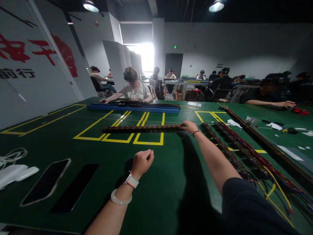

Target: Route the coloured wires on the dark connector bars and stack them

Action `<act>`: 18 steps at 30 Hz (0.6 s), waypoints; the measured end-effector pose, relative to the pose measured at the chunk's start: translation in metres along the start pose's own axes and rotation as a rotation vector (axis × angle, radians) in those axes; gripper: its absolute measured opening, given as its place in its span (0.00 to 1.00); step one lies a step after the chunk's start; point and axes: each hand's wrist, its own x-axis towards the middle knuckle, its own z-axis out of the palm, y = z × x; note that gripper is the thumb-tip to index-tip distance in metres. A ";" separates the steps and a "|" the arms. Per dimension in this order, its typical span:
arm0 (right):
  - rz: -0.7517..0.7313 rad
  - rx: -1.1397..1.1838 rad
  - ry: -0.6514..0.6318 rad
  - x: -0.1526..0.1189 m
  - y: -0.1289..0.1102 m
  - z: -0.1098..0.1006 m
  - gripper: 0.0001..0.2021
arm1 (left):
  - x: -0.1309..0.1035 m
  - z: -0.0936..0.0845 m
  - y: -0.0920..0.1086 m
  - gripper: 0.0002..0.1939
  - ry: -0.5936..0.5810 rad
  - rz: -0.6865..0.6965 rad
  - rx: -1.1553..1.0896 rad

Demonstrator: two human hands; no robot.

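Observation:
A long dark strip with small light dots lies crosswise over yellow tape outlines on the green table. The fingers of my right hand are closed on the strip's right end. My left hand, with a watch and a pale bangle on its wrist, is curled above the table, nearer to me than the strip; whether anything is inside its fingers is hidden. Right of my right hand lie more dark strips, some with red, blue and yellow wires at their near ends.
Two phones and a white cabled object lie at the left. Across the table, a person reaches over a blue rail. Paper scraps and another long dark strip are at the right.

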 end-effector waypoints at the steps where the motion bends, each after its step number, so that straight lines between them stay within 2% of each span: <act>1: 0.020 -0.006 -0.001 0.001 0.005 0.002 0.16 | 0.000 0.000 0.000 0.20 -0.010 -0.007 -0.010; 7: 0.130 -0.048 -0.026 -0.001 0.021 0.008 0.18 | 0.001 -0.002 0.002 0.20 -0.056 -0.038 -0.060; 10: 0.156 -0.059 -0.030 -0.006 0.024 0.003 0.29 | 0.002 -0.002 0.001 0.20 -0.063 -0.056 -0.070; 13: 0.119 -0.049 -0.037 -0.014 0.034 -0.014 0.40 | 0.003 -0.002 0.002 0.20 -0.099 -0.080 -0.082; 15: 0.076 -0.034 -0.065 -0.023 0.046 -0.031 0.37 | 0.003 -0.002 0.003 0.20 -0.115 -0.086 -0.073; 18: 0.062 -0.020 -0.107 -0.046 0.071 -0.059 0.18 | 0.002 0.000 0.005 0.20 -0.124 -0.094 -0.040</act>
